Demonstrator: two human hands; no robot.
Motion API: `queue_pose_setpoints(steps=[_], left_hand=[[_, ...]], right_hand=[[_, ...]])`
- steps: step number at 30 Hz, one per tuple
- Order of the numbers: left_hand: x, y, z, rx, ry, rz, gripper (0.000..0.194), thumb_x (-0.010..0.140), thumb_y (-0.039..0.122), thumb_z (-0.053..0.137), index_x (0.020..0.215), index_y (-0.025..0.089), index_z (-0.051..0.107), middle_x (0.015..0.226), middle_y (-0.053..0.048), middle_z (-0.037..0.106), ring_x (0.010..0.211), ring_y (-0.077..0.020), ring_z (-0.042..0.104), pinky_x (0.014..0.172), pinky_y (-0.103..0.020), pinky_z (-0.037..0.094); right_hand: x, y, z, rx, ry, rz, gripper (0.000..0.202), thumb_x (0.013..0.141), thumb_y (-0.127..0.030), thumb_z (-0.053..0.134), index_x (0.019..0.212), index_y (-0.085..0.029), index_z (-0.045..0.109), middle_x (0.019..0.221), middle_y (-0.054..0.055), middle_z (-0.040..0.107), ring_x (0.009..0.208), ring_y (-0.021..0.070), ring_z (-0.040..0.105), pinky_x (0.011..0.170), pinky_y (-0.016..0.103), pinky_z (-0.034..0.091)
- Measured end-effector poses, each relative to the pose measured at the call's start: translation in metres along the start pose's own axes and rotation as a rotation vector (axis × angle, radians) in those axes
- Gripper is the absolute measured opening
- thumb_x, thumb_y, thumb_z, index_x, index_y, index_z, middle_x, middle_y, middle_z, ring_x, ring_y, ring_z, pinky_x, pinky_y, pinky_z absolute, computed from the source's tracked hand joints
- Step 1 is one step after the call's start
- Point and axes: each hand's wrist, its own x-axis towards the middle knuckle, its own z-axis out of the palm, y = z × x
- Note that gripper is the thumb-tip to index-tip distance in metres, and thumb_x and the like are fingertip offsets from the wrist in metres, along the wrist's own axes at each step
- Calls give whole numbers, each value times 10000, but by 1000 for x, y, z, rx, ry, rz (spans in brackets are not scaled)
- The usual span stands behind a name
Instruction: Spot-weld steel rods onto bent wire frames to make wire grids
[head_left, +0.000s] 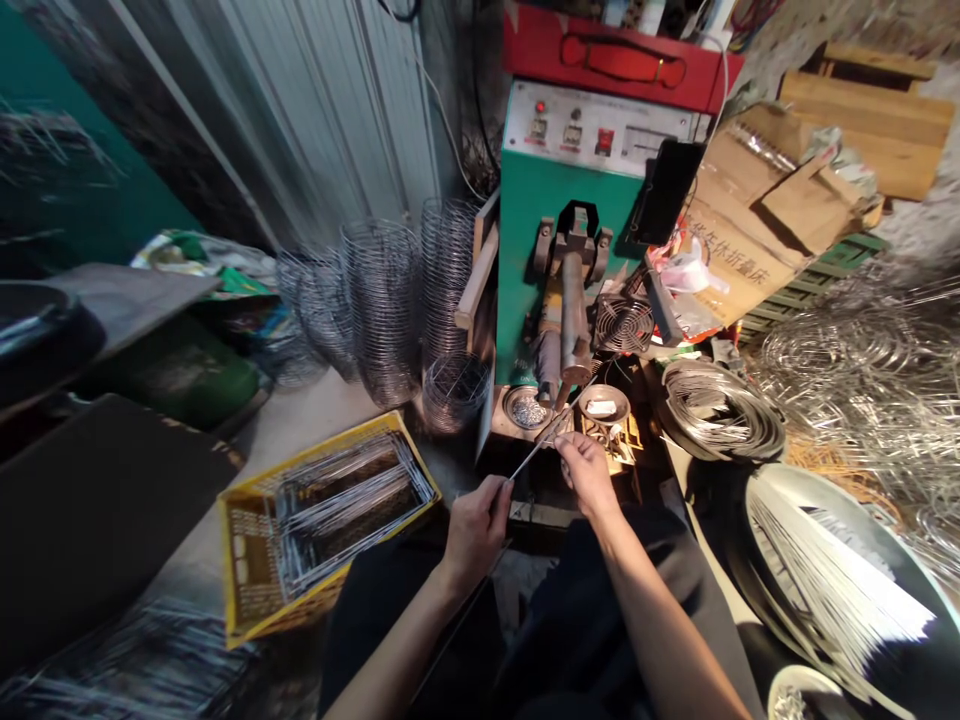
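My left hand (476, 530) is closed around a thin metal rod (531, 455), which slants up and right to the tips of a green welding-type machine (517, 260). Close to the rod's upper end, my right hand (585, 468) is pinched, with thumb and forefinger together; what it grips is too small to make out. Just above my hands sit a round dish of small metal pieces (527, 408) and a second dish (604, 405) with a white item in it.
A yellow crate (236, 570) of metal rods stands at the left. Behind it rise stacks of wire rings (381, 310). On the right are a coil of metal strip (720, 410), a large basin (761, 500) of rods and a cardboard box (735, 240).
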Motion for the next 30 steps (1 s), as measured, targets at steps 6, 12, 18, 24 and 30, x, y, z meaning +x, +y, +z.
queue_pose_setpoints(steps=[6, 12, 18, 24, 30], left_hand=[[4, -1, 2, -6, 2, -2, 217, 995, 245, 465, 848, 174, 608, 665, 9, 603, 568, -114, 579, 587, -230, 379], [11, -1, 4, -21, 9, -23, 215, 992, 261, 469, 862, 170, 614, 669, 2, 615, 583, -121, 590, 595, -230, 385], [19, -3, 7, -33, 9, -41, 225, 991, 274, 466, 848, 172, 608, 642, 10, 592, 558, -117, 563, 579, -231, 375], [26, -2, 4, -40, -4, -40, 242, 987, 280, 468, 821, 172, 606, 628, 19, 567, 550, -109, 541, 571, -226, 367], [29, 2, 0, -83, -33, -62, 261, 987, 305, 456, 837, 172, 623, 604, 34, 545, 529, -96, 501, 549, -212, 357]], right_hand=[[4, 1, 1, 103, -30, 14, 303, 739, -433, 708, 684, -185, 544, 421, -111, 378, 327, 26, 261, 322, 160, 180], [9, -3, -1, 131, -55, -11, 302, 754, -425, 720, 699, -186, 543, 429, -117, 367, 328, 27, 257, 319, 161, 174], [18, -5, -1, 156, -48, -26, 282, 728, -404, 737, 694, -186, 561, 430, -115, 371, 329, 25, 254, 316, 160, 174], [25, -8, 2, 193, -62, -12, 287, 701, -405, 767, 704, -177, 594, 434, -107, 386, 334, 22, 239, 315, 166, 156], [25, -5, -1, 200, -70, -27, 309, 715, -419, 770, 685, -178, 579, 435, -110, 363, 348, 26, 241, 322, 170, 162]])
